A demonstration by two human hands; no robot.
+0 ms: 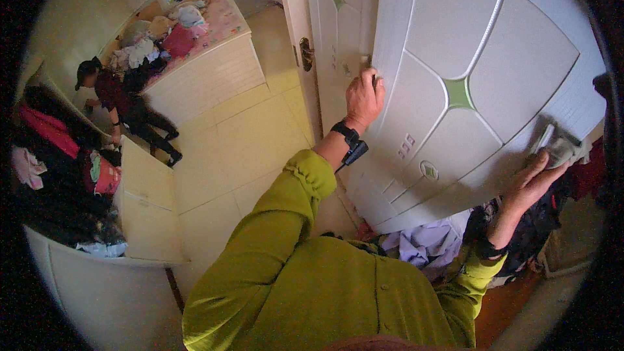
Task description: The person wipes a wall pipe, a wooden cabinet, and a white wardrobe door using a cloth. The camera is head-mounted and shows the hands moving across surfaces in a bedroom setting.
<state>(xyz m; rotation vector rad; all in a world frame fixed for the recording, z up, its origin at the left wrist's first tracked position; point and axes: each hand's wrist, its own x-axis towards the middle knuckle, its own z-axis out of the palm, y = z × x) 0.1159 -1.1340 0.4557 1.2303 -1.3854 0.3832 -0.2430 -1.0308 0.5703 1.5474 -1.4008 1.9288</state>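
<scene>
My left hand (365, 95), with a black band and a small device at the wrist, has its fingers curled at the left edge of a white panelled door (516, 63) with green diamond inlays. A small dark part shows between the fingers, too unclear to name. Over at the door's right edge, my right hand (538, 173) holds a grey cloth (560, 151) against the surface. A pale, flat strip beside this cloth is too blurred to identify. A second panelled door (341, 24) stands behind my left hand.
Lilac cloth (426, 241) and dark clothes (536, 224) lie below the door. A door frame with a metal latch plate (306, 53) rises at centre. Beyond it, a person (122, 92) bends beside a clothes-covered bed (204, 61) and an open cabinet (148, 175) near piled clothes.
</scene>
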